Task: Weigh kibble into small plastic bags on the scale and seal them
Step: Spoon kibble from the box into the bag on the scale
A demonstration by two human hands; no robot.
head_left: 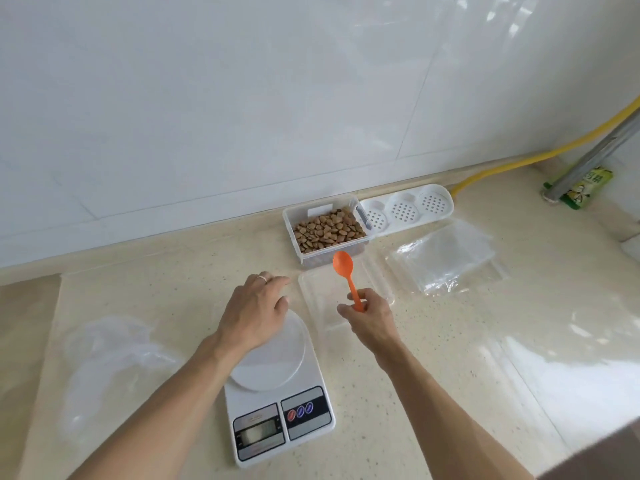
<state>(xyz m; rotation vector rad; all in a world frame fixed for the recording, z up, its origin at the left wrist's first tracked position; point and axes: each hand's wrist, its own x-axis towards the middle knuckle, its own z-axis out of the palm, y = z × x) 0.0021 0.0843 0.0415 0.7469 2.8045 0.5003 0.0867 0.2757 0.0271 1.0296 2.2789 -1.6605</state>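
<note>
the speckled beige tabletop (450, 358) is looking like polished stone, gleaming under window light. the white scale (277, 424) is showing smooth plastic. the orange spoon (344, 268) is looking matt plastic, the clear bags (446, 258) glossy, crinkled film.

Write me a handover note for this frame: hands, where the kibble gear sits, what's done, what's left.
Right hand grips the orange spoon, empty bowl pointing toward the kibble tub.
Left hand is open, palm down over the far edge of the scale; contact can't be told.
Scale platform looks bare; display unreadable.
A clear tray lies between scale and tub; empty bags are stacked right of it.
Done: nothing weighed or sealed in view.
Left: put a bag on the scale, spoon in kibble, seal, repeat.
</note>
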